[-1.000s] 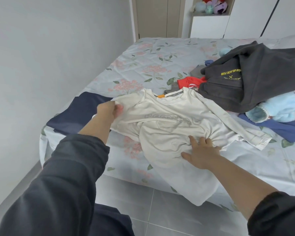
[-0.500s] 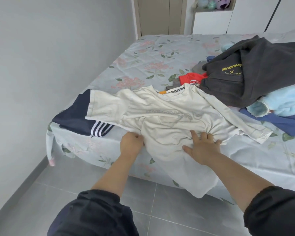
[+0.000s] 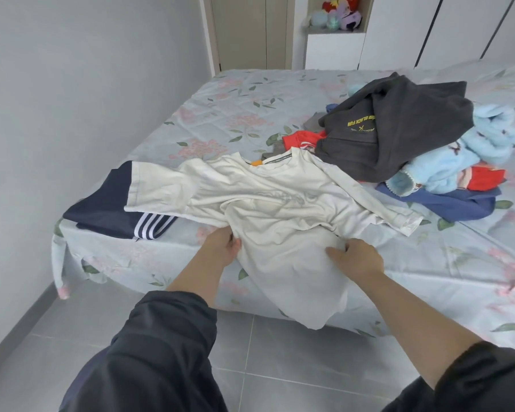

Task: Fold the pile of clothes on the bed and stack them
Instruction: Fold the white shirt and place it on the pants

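From the head view, a cream shirt [image 3: 280, 209] lies face up on the near edge of the bed [image 3: 220, 114], its collar toward the far side and its hem hanging over the edge toward the floor [image 3: 280, 367]. The fabric is creased, with folds gathered across the chest where a faint grey print shows. Its left sleeve is spread flat over a folded navy garment [image 3: 107, 203] with white stripes, which sits at the bed's near left corner. The right sleeve stretches out to the right, cuff flat on the floral sheet.

The left hand [image 3: 220, 248] is at the shirt's left side seam near the waist, its grip clenched on a pinch of the cloth. The right hand [image 3: 354, 258] is at the right side seam, thumb on top of the fabric and fingers curled into it, so its grip also grasps the shirt. Both forearms are bare, dark sleeves pushed up.

To the far right of the shirt lies the unfolded pile [image 3: 414, 150]: a dark grey hoodie [image 3: 399, 129] with yellow lettering on top, a red piece [image 3: 301, 139] just beside the shirt's collar, a fluffy light-blue item [image 3: 458, 162] and a blue garment [image 3: 446, 203] beneath it.

Plush toys [image 3: 339, 13] sit on a far shelf.
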Tool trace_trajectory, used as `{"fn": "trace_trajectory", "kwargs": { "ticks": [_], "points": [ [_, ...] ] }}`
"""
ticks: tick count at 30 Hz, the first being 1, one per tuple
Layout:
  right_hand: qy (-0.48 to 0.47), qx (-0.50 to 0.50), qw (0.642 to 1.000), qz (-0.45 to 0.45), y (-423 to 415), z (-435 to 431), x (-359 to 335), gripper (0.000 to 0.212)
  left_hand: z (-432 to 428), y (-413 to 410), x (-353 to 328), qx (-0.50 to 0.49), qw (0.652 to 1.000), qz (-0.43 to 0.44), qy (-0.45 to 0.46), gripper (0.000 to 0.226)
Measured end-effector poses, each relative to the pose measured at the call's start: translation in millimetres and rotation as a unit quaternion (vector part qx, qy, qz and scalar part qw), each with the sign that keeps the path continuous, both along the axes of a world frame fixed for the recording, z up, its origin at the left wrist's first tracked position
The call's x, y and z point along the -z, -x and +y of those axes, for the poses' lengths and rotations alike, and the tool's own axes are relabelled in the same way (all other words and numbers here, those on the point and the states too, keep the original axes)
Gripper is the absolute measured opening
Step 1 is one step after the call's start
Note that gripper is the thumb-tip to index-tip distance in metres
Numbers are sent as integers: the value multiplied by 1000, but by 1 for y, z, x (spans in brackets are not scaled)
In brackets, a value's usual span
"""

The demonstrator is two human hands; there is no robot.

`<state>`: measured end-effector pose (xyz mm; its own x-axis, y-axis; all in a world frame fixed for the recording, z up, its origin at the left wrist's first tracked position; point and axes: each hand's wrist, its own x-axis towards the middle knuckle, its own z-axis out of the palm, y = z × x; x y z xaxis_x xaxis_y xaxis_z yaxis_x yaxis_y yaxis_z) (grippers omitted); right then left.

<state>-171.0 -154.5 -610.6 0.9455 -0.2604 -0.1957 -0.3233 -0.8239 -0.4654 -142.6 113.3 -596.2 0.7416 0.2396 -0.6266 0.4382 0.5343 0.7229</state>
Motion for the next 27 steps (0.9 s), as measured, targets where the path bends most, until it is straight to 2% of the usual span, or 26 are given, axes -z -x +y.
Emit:
{"fn": "trace_trajectory", "kwargs": {
  "ticks": [2, 3, 5, 7, 8, 9, 11, 13, 14, 16, 18, 19, 20, 23, 27],
  "points": [
    [-98, -16, 994, -38, -5, -2, -1, 45, 3, 0, -1, 17, 999, 8, -31, 3],
    [-145, 10, 987, -65, -7, -6, -2, 48, 6, 0, -4, 13, 998, 7, -60, 6],
    [-220, 109, 963, -111, -10, -17, -3, 45, 17, -3, -4, 28, 991, -1, -130, 13],
    [-265, 201, 935, -124, -12, -29, -7, 29, 34, -4, -4, 31, 981, -8, -190, 19],
    [-285, 237, 920, -124, -13, -34, -8, 23, 44, -4, -4, 13, 979, -13, -205, 27],
    [-297, 269, 909, -118, -16, -39, -9, 27, 53, -2, -7, -11, 980, -17, -198, 34],
    [-291, 312, 900, -91, -19, -46, -12, 46, 71, 2, -9, -69, 984, -20, -160, 40],
    [-278, 328, 899, -85, -24, -55, -15, 48, 87, 7, -13, -71, 987, -20, -146, 41],
    [-272, 322, 902, -88, -24, -56, -17, 46, 93, 12, -14, -24, 987, -18, -156, 39],
    [-247, 294, 919, -91, -23, -56, -19, 43, 101, 30, -24, 155, 978, 34, -136, 41],
    [-273, 264, 920, -95, -23, -52, -18, 36, 106, 44, -28, 331, 930, 78, -139, 53],
    [-274, 251, 924, -87, -23, -49, -17, 34, 108, 46, -28, 369, 915, 69, -147, 54],
    [-261, 248, 930, -77, -22, -47, -17, 37, 111, 45, -26, 359, 922, 48, -135, 51],
    [-180, 241, 950, -87, -19, -42, -19, 43, 109, 47, -17, 235, 971, -13, -27, 32],
    [-124, 206, 959, -151, -6, -29, -23, 35, 110, 53, -8, 185, 983, 1, -4, 34]
  ]
}}
